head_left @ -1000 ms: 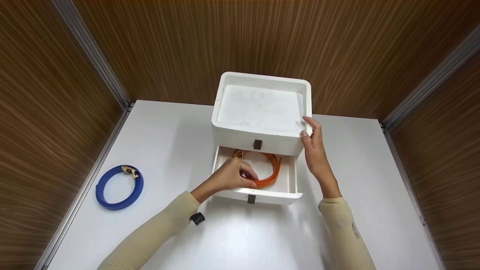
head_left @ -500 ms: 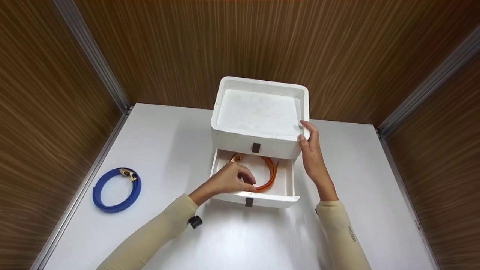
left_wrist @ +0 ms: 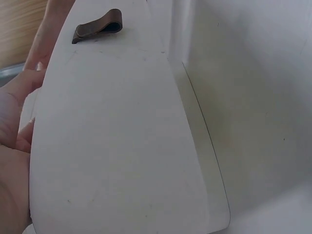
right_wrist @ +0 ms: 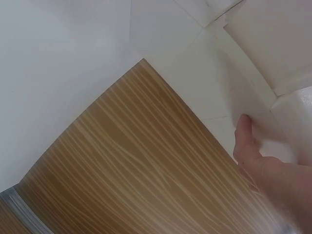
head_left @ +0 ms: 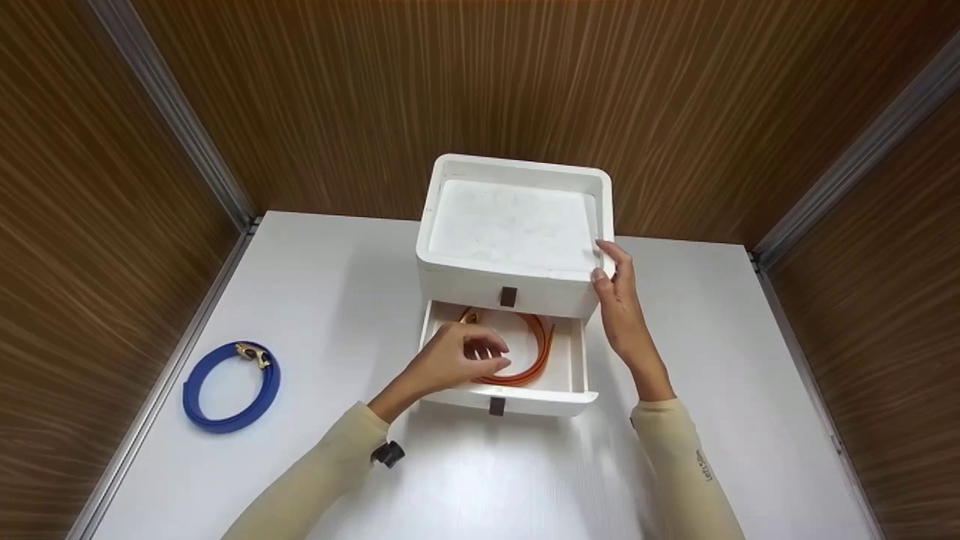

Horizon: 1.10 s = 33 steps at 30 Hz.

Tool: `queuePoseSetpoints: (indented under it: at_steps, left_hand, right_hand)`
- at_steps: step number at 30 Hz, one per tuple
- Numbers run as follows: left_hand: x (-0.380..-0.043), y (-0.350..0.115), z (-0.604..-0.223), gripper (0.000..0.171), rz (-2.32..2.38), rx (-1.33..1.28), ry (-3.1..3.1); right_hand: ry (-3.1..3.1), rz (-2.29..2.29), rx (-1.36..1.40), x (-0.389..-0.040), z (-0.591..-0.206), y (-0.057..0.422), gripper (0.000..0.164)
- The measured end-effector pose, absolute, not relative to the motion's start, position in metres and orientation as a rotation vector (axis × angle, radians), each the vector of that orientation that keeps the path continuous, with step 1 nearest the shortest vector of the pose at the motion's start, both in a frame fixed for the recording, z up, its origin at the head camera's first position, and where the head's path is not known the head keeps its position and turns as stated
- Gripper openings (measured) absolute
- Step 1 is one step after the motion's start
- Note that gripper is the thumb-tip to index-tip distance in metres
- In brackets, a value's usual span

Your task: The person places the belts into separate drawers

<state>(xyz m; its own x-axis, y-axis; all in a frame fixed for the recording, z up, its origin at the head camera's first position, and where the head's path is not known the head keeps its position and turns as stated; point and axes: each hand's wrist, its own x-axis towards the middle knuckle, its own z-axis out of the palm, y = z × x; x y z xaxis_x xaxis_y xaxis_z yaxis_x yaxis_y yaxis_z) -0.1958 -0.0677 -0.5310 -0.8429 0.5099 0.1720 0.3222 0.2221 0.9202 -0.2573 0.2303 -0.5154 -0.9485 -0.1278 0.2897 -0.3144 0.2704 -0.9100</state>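
A coiled orange belt (head_left: 541, 352) with a gold buckle lies in the pulled-out lower drawer (head_left: 578, 367) of a white two-drawer box (head_left: 510, 292). Just above the belt's near left part hovers my left hand (head_left: 457, 356), its thumb and fingers apart with nothing between them. It hides some of the belt and the drawer's left side. My right hand (head_left: 626, 315) grips the box's front right corner, fingers over the top rim and thumb at the front. In the left wrist view, the drawer front with its brown tab (left_wrist: 100, 25) fills the middle.
A coiled blue belt (head_left: 196, 386) with a gold buckle lies on the white table (head_left: 315, 300) at the left. Brown wood-grain panels (head_left: 360, 90) stand behind and at both sides. The box's recessed top (head_left: 517, 225) faces up.
My left hand has let go of the orange belt and lifted slightly to the left, its fingers spreading apart. The belt now lies in the drawer. My right hand keeps its grip on the box.
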Motion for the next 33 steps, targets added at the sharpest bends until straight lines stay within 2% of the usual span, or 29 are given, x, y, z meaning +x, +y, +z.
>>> queuePoseSetpoints:
  at_steps: [13, 21, 33]
  left_hand:
    - [-0.182, -0.074, -0.531, 0.012, 1.807, 0.824, 2.315]
    - [-0.170, -0.072, -0.534, 0.021, 1.946, 0.852, 2.378]
    - [-0.156, -0.065, -0.547, 0.033, 2.200, 1.035, 2.374]
  right_hand:
    - [-2.379, 1.740, 0.420, -0.258, -0.514, 0.228, 0.054]
    - [-2.390, 1.758, 0.399, -0.259, -0.516, 0.226, 0.054]
    - [-2.381, 1.773, 0.396, -0.262, -0.513, 0.230, 0.055]
